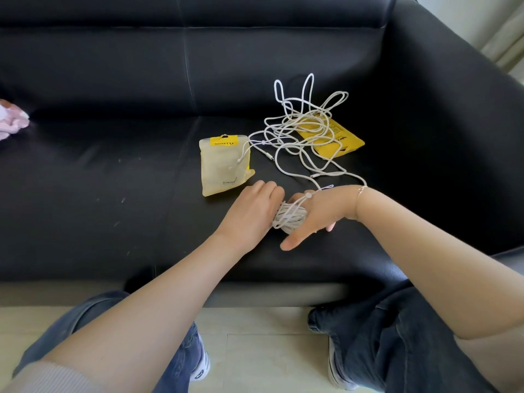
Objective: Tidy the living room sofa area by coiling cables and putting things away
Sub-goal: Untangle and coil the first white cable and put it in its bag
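A pale pouch (225, 164) with a yellow label lies flat on the black sofa (113, 171) seat, at about eleven o'clock from the hands. Through its translucent face only a faint pale shape shows; what it holds cannot be told. A strand of white cable (304, 131) crosses its right edge. A second, yellow pouch (344, 141) lies at one o'clock from the hands, partly under the loose tangle of that cable; whether anything is inside it cannot be told.

The cable spreads in loose loops over the seat at twelve to one o'clock from the hands, some loops standing up against the sofa back. From the tangle a strand runs down toward five o'clock to the right wrist, which wears a thin bracelet (361, 190).

Between the two hands sits a tight coil (289, 218) of the cable. The right hand (317, 214) has the coil wound round its fingers, thumb stretched out toward seven o'clock, so it holds the coil. The left hand (252, 211) meets the coil from nine o'clock, its fingers curled against it; its fingertips are hidden, so the exact grip cannot be told.

At the far nine o'clock edge of the seat lies a pink cloth (11, 121).
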The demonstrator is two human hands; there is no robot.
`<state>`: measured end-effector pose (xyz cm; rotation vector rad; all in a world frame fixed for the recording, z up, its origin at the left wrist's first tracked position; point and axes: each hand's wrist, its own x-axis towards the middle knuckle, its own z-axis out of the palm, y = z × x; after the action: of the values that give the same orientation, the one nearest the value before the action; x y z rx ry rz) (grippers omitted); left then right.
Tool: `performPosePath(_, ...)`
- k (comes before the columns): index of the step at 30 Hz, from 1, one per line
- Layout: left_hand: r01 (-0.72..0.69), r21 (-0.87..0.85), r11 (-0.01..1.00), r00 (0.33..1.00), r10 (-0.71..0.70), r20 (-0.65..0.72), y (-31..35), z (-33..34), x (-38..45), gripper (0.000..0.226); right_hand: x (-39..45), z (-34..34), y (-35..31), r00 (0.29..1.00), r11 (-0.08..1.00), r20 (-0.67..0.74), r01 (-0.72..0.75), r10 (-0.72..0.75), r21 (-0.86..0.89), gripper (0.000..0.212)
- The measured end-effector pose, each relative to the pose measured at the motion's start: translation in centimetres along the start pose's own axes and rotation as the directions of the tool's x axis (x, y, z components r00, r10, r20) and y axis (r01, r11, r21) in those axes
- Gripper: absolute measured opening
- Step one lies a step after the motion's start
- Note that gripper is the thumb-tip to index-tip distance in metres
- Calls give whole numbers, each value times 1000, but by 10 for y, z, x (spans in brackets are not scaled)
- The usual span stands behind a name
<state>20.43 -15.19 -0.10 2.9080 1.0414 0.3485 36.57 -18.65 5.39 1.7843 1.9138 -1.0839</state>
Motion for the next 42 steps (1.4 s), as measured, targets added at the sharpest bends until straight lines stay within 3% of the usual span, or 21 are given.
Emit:
performPosePath(3,-9,37,999,999,10,-35,1,4,0,32,-1,-2,-2,999,999,24,-36,35,32,55)
performPosePath(7,-136,45,990,978,142,-155,-3,5,0,30,-7,-13,7,988,963,151,-11,-31,268,78)
performPosePath(9,-175,76,982,967,186,-175,-3,1,0,33,-6,-11,8,993,974,113,13,-39,225,71)
performPosePath(11,-177,84,981,967,189,-170,-2,-2,1,39,0,-7,5,1000,998,19,4,-5,64,58)
performPosePath(13,-169,83,982,972,180,-151,0,-4,1,43,5,-5,2,998,997,-34,-62,60,-49,67)
performPosePath(16,-161,83,983,974,172,-146,-2,-7,2,46,12,-1,4,996,999,-85,-35,35,-3,77)
performPosePath(21,-64,42,997,991,69,-111,-7,-14,4,42,19,9,1,972,990,-231,72,-42,121,34)
performPosePath(25,37,66,997,999,-38,15,-4,-15,8,31,29,17,3,959,989,-284,55,-14,136,35)
performPosePath(30,132,90,987,983,-143,116,-6,-10,10,50,34,15,3,934,997,-351,54,-70,-54,32)
performPosePath(37,144,174,974,964,-178,196,-5,-11,16,18,39,13,7,924,987,-356,101,-139,-123,26)
performPosePath(40,250,125,960,936,-272,223,0,-6,15,12,36,9,7,921,978,-352,112,-170,-178,26)
performPosePath(42,329,58,943,914,-333,231,2,-3,16,13,31,5,9,902,958,-371,128,-220,-257,42)
